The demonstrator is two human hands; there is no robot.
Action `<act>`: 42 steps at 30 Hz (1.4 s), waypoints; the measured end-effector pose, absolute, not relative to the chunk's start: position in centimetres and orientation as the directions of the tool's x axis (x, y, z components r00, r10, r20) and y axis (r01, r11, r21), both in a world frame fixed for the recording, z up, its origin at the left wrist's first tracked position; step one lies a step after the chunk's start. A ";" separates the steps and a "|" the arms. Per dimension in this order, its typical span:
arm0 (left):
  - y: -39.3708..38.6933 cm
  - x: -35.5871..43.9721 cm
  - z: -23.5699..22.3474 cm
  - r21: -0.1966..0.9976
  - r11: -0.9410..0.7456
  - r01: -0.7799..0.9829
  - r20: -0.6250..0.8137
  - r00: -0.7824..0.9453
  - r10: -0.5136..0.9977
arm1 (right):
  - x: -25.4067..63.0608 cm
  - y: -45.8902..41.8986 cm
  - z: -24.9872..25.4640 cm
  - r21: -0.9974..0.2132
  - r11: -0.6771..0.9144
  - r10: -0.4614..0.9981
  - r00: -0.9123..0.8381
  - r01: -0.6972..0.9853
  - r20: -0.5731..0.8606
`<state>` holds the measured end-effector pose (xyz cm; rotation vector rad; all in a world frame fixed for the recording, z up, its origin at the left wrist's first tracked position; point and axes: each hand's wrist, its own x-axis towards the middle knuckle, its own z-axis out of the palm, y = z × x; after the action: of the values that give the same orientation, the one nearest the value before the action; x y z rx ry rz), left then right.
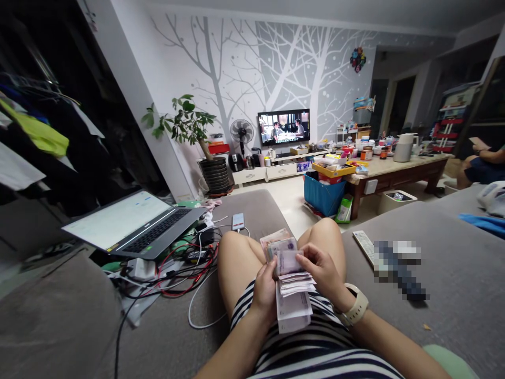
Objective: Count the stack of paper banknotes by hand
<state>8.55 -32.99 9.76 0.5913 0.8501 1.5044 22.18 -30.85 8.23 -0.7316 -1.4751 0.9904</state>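
A stack of banknotes (290, 258) is held over my lap, its upper notes fanned and several lower ones folded down toward me. My left hand (265, 287) is closed around the left side of the stack, thumb lying on top. At the right side my right hand (320, 268) pinches the edge of a pale purple note between thumb and fingers. Reddish notes (272, 242) show behind the purple ones at the far end. The fingers under the stack are hidden. A pale watch is on my right wrist.
On the sofa to my left lie an open laptop (158, 231), tangled cables (185, 273) and a phone (238, 221). A remote control (363, 247) and blurred objects lie to my right. Ahead stands a cluttered coffee table (418, 164); another person (483, 163) sits at far right.
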 end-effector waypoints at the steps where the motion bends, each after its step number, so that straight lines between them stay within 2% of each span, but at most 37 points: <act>1: -33.0 8.6 9.8 0.799 0.021 -0.601 -0.117 -0.122 0.986 | 22.2 -30.8 8.2 -0.891 0.444 0.878 -0.154 -0.097 0.454; 9: -33.7 8.8 10.0 0.875 0.053 -0.482 -0.126 -0.121 0.985 | 22.3 -30.8 8.3 -0.904 0.412 0.879 -0.214 -0.112 0.427; 18: -33.4 8.7 9.9 0.845 0.028 -0.534 -0.123 -0.142 0.982 | 22.2 -31.2 8.8 -0.899 0.422 0.874 -0.214 -0.115 0.437; 24: -33.0 8.8 9.1 0.803 0.032 -0.595 -0.109 -0.095 0.990 | 22.1 -31.0 8.7 -0.897 0.431 0.875 -0.196 -0.102 0.442; 36: -33.0 8.3 9.6 0.845 0.022 -0.535 -0.109 -0.133 0.985 | 22.3 -31.1 8.8 -0.879 0.455 0.860 -0.184 -0.142 0.475; 42: -32.9 8.5 9.7 0.776 0.066 -0.627 -0.137 -0.066 0.988 | 22.4 -31.2 8.8 -0.881 0.454 0.854 -0.216 -0.135 0.473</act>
<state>8.47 -32.89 9.68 0.5742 0.8204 1.4523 22.38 -31.18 8.78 -0.6590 -1.5157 1.0401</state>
